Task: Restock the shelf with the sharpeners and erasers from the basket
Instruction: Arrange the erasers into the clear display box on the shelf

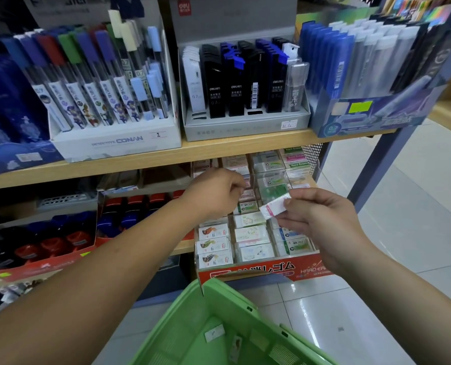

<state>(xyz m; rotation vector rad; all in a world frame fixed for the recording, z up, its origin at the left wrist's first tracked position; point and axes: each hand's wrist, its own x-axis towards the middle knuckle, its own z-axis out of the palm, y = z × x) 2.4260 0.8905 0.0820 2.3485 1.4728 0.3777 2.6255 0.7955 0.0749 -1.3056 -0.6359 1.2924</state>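
Right hand: from my remote seat I see the right hand (pixel 321 219) pinching a small white wrapped eraser (pixel 274 206) with a pink stripe between thumb and fingertips, in the air just above the display box's middle rows
Left hand: the left hand (pixel 216 191) reaches under the upper wooden shelf board (pixel 219 151), fingers curled down over the box's back rows; I cannot tell whether they hold anything
Open room: the back rows sit close under that board, while the box's front juts past the lower shelf edge and is open from above; pale tiled floor (pixel 403 206) lies to the right, beyond a grey-blue metal upright (pixel 393 143)
Eraser box: a red cardboard display box (pixel 258 270) holds columns of wrapped erasers lying flat, closely packed
Basket: a green plastic basket (pixel 192 325) sits below both forearms, its rim near the box front; a few small flat packets (pixel 214 332) lie on its bottom
Neighbours: a red cardboard tray (pixel 42 270) of red and blue plastic pieces stands left of the box; cartons of pencil-lead tubes (pixel 114 143) line the upper board
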